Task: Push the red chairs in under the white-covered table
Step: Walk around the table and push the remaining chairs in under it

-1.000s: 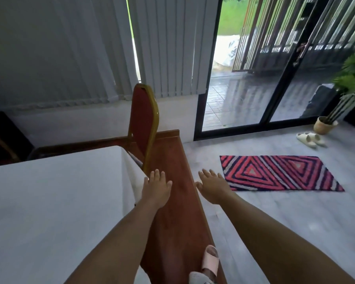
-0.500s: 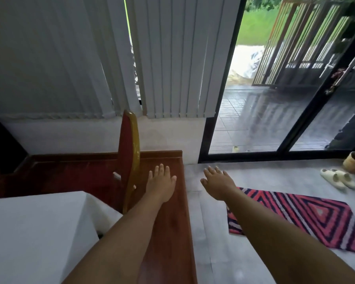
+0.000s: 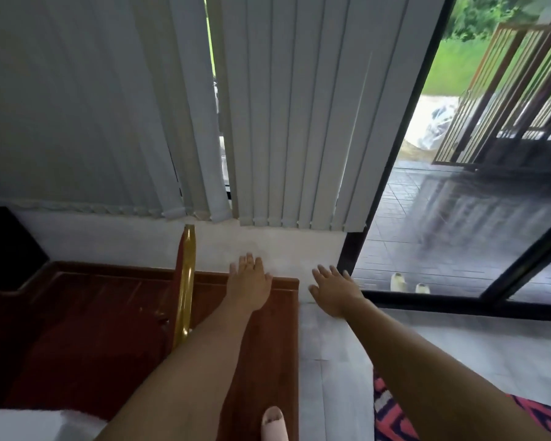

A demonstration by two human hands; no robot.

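A red chair [image 3: 185, 281] with a gold frame stands edge-on at centre left, its thin back seen from the side on the red-brown wooden platform [image 3: 109, 329]. Only a corner of the white-covered table [image 3: 29, 424] shows at the bottom left. My left hand [image 3: 248, 284] is stretched forward just right of the chair back, fingers apart, holding nothing and not touching the chair. My right hand [image 3: 334, 291] reaches forward over the grey floor, also spread and holding nothing.
Grey vertical blinds [image 3: 283, 122] hang ahead over a low white wall. A black-framed glass sliding door [image 3: 395, 154] is at the right, with pale slippers [image 3: 409, 281] outside. A red patterned mat [image 3: 395, 418] lies at the bottom right. My slippered foot [image 3: 274, 424] rests on the platform.
My view has moved forward and tilted up, so the table has slid almost out of the frame. The chair now shows edge-on. Both hands stay spread ahead of me.
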